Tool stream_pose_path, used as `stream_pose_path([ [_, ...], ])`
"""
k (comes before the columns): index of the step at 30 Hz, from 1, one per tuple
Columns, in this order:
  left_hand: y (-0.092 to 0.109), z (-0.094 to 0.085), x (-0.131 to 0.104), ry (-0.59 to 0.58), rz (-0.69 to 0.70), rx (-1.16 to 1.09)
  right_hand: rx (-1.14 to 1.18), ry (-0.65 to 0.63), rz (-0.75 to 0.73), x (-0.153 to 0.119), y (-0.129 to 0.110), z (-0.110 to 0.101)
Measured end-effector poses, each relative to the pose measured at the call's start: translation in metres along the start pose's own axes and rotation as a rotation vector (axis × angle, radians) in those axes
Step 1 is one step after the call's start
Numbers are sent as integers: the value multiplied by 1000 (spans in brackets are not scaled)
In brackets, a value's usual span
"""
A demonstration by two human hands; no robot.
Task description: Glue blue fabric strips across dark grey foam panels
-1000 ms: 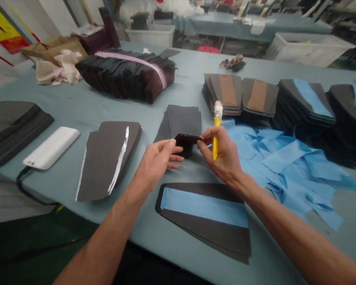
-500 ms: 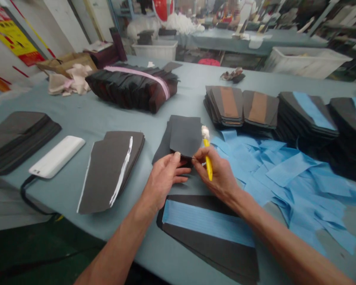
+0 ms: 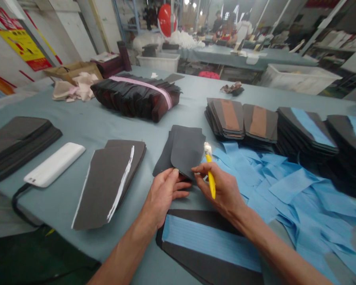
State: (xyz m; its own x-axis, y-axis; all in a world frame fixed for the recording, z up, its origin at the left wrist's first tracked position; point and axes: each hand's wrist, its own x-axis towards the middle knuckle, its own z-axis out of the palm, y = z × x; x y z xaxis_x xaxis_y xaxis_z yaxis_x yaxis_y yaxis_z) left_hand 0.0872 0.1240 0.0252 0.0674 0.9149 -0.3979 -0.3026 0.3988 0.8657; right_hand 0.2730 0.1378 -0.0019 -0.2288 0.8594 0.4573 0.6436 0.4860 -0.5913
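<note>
Okay so your left hand (image 3: 163,194) is pinching the near edge of the dark panel (image 3: 188,148), thumb on top. That panel is sitting pretty much dead centre of the dial, overlapping another dark piece. Your right hand (image 3: 221,184) is clamping the yellow brush (image 3: 211,182), pale bristles pointing up, with its fingertips sitting right by the panel's near right corner; can't tell if they're touching.

For writing, the red and yellow poster (image 3: 23,43) up at 10 is showing some, but it's too blurry to read. The white slab (image 3: 55,164) around 9 is carrying tiny marks at its near end, also too small.

Blue strips (image 3: 287,186) are piling up on the bench (image 3: 77,122) toward 4, and blue-striped panels (image 3: 207,241) are lying near 5, partly under your right forearm.
</note>
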Motion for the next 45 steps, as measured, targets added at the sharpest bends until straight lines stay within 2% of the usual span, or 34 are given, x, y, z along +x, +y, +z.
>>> stream_pose_path([
  [6, 0, -1, 2, 4, 22, 34, -218, 28, -8, 22, 16, 1],
  [13, -4, -2, 6, 31, 49, 81, -307, -142, 3, 65, 33, 13],
  [16, -4, -4, 7, 16, 43, 90, -295, -203, 13, 72, 34, 16],
  [19, -4, -5, 7, -6, 33, 84, -275, -211, 30, 72, 35, 17],
  [26, -7, -7, 10, -11, 29, 61, -194, -69, 124, 77, 37, 5],
  [33, -1, -11, -2, 89, 100, 139, -66, 182, 217, 83, 17, -31],
  [35, 0, -16, -9, 169, 200, 239, -4, 238, 241, 80, 11, -41],
  [38, -1, -22, -16, 284, 531, 614, 114, 283, 266, 72, 1, -54],
  [40, -1, -24, -16, 303, 793, 856, 200, 283, 284, 65, -7, -63],
  [43, 2, -20, -14, 295, 1110, 1025, 319, 247, 329, 53, -23, -79],
  [45, 5, -13, -14, 293, 1271, 1100, 385, 205, 373, 44, -34, -90],
])
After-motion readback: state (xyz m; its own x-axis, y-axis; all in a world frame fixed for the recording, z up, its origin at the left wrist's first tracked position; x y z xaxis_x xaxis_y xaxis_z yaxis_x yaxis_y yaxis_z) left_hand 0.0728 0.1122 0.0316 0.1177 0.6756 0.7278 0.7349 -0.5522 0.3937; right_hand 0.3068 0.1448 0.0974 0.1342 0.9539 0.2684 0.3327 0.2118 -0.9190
